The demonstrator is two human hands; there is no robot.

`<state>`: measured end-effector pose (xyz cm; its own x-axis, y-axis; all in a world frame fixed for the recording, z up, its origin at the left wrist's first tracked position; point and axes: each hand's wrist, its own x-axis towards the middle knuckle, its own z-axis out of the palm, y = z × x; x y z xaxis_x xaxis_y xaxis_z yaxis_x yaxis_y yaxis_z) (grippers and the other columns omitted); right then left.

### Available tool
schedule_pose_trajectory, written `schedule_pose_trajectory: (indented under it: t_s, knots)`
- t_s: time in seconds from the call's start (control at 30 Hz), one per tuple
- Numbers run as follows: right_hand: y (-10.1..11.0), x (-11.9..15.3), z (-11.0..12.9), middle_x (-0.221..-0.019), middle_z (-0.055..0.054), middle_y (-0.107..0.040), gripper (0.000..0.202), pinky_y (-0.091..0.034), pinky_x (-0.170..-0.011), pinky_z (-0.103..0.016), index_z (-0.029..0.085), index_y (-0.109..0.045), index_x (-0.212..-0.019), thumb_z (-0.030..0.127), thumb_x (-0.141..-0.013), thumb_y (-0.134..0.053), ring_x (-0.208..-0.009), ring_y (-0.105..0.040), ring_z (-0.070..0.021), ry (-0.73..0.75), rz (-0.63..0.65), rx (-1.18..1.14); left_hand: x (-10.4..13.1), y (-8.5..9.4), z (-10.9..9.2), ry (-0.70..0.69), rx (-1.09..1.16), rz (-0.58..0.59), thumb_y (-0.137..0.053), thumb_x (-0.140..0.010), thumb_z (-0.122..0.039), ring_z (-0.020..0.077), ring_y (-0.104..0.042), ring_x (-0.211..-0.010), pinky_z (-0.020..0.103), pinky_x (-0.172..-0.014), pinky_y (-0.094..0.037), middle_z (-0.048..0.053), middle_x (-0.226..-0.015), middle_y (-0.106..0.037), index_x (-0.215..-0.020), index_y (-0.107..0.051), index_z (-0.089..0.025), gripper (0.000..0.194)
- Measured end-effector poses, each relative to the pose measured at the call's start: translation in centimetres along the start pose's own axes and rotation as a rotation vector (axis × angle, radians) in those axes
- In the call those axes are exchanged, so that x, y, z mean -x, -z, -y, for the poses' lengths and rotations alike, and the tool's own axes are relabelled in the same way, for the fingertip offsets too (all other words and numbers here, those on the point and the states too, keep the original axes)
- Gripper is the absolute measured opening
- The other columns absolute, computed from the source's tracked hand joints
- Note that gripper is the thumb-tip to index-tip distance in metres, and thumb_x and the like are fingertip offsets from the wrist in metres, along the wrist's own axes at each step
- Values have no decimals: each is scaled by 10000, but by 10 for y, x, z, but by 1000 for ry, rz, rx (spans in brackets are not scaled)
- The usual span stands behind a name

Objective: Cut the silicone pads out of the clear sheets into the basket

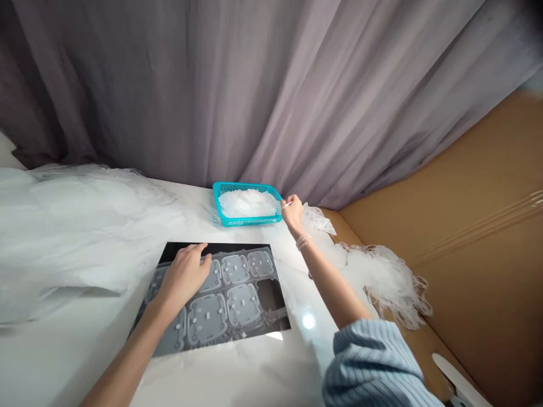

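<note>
My left hand (186, 272) lies flat with fingers spread on a translucent moulded sheet (207, 317), which rests on a black board (263, 333). Rounded panels with small white bits on them fill the sheet. At its right side one panel-shaped opening (267, 295) shows dark. My right hand (292, 210) is closed at the right end of a turquoise plastic basket (218, 212). A thin white piece shows between its fingertips; its kind is too small to make out. Inside the basket lies a heap of whitish translucent pieces (249, 202).
Sheer white plastic sheeting (76, 237) is heaped on the left of the white table (237, 379). Right of my arm lies a pile of translucent cut-out frames (388, 277). A cardboard wall (479, 237) stands at right, and a grey curtain (237, 85) hangs behind.
</note>
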<state>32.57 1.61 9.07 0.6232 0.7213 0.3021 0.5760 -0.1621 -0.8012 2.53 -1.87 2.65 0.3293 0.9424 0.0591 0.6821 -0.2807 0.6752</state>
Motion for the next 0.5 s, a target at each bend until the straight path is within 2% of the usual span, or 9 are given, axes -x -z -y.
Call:
schedule_pose_trajectory:
  t_s: [0.07, 0.13, 0.27, 0.33, 0.4, 0.5]
  knots:
    - [17, 26, -19, -739, 9, -562, 157, -413, -644, -266, 162, -549, -788, 240, -897, -631, -659, -498, -127, 5, 15, 104, -5, -8, 6, -38, -85, 27, -456, -870, -330, 366, -561, -1254, 455, -1064, -428, 189, -1284, -667, -1274, -646, -129, 489]
    - [38, 61, -39, -658, 21, -530, 196, -354, -633, -280, 194, -483, -710, 205, -824, -642, -632, -457, -142, 4, 84, 190, -8, -15, 10, -62, -161, 59, -465, -870, -342, 392, -537, -1249, 489, -1044, -423, 220, -1280, -648, -1286, -629, -111, 503]
    - [73, 142, -67, -658, 19, -579, 258, -335, -628, -285, 224, -421, -732, 311, -789, -657, -613, -486, -164, -19, 282, 285, -10, -20, 12, -96, -271, 117, -511, -859, -424, 426, -507, -1229, 539, -1001, -414, 223, -1211, -653, -1232, -639, -146, 483]
    - [79, 174, -73, -733, 1, -628, 271, -350, -643, -286, 230, -407, -772, 336, -779, -656, -644, -529, -177, -21, 341, 307, -11, -21, 13, -110, -298, 143, -518, -861, -436, 410, -538, -1188, 516, -976, -427, 203, -1146, -669, -1145, -666, -164, 420]
    - [78, 195, -76, -769, -7, -636, 258, -358, -653, -286, 236, -382, -794, 300, -772, -631, -672, -544, -185, -4, 365, 319, -13, -21, 14, -124, -310, 162, -499, -879, -426, 379, -584, -1128, 471, -943, -448, 183, -1098, -674, -1057, -686, -173, 361]
    - [71, 203, -81, -728, 7, -586, 195, -347, -648, -281, 242, -342, -797, 227, -795, -536, -658, -503, -178, 50, 344, 329, -17, -23, 16, -140, -308, 167, -457, -914, -396, 309, -635, -1048, 383, -896, -471, 141, -1067, -663, -1018, -699, -196, 331]
